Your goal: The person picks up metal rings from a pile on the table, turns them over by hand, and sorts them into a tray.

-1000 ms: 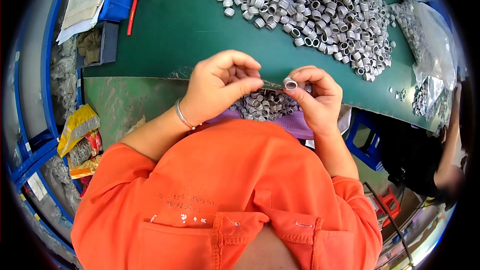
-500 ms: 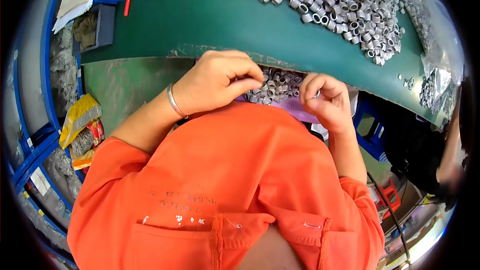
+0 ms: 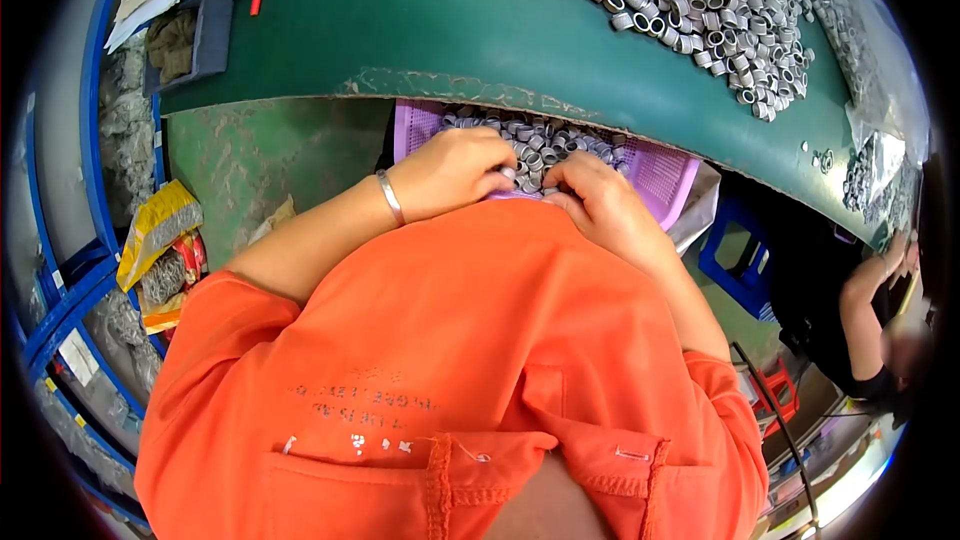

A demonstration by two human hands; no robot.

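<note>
A purple basket stands below the table's edge, holding many small grey metal rings. My left hand, with a bangle on its wrist, is at the basket's near side. Its thumb and fingers are pinched on a small metal ring. To its right, my right hand reaches over the near rim with fingers bent and pressed together among the rings. What those fingertips hold, if anything, is hidden. The two hands are apart.
A heap of metal rings lies on the green table. Plastic bags are at the right, a grey bin at the upper left, blue shelving at the left. Another person is at the far right.
Both hands have come closer together and my right hand has moved left and down to the basket's rings. More of the purple basket shows. The other person's arm has moved.
</note>
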